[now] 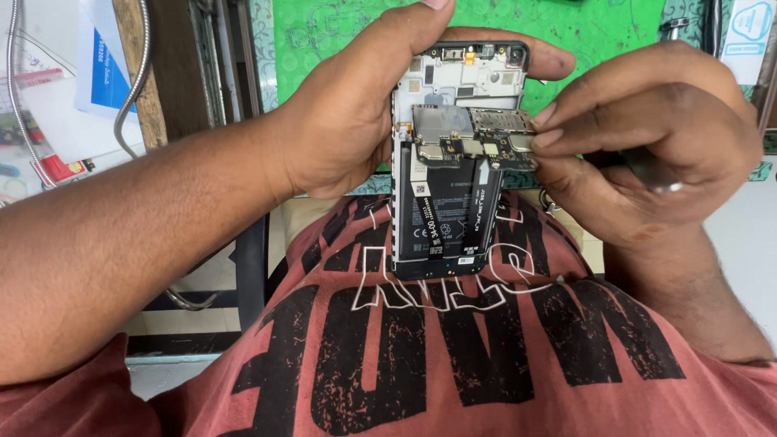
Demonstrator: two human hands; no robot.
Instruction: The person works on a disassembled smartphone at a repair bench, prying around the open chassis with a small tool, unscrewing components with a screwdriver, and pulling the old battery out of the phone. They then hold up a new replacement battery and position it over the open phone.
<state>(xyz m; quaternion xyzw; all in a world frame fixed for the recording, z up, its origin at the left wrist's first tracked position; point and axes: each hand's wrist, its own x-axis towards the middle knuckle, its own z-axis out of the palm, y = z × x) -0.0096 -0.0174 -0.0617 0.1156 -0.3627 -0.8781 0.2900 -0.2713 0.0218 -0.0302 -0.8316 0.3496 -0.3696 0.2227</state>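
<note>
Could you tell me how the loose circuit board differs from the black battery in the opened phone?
The circuit board is lifted and tilted, pinched by the right hand; the battery lies flat in the phone frame, which the left hand holds. The board shows metal shields; the battery is plain black with labels. Both are flat.

Both hands (348, 121) crowd the opened phone (453, 162); green mat (615, 32) behind seems free.

Counting now: 2 hands showing, left hand (344, 121) & right hand (647, 154). 1 opened phone (445, 235) w/ 1 black battery (445, 214) sitting inside. 1 circuit board (473, 137) lying across it. 1 green mat (340, 32) lying far. 1 red printed shirt (453, 364) showing near.
</note>
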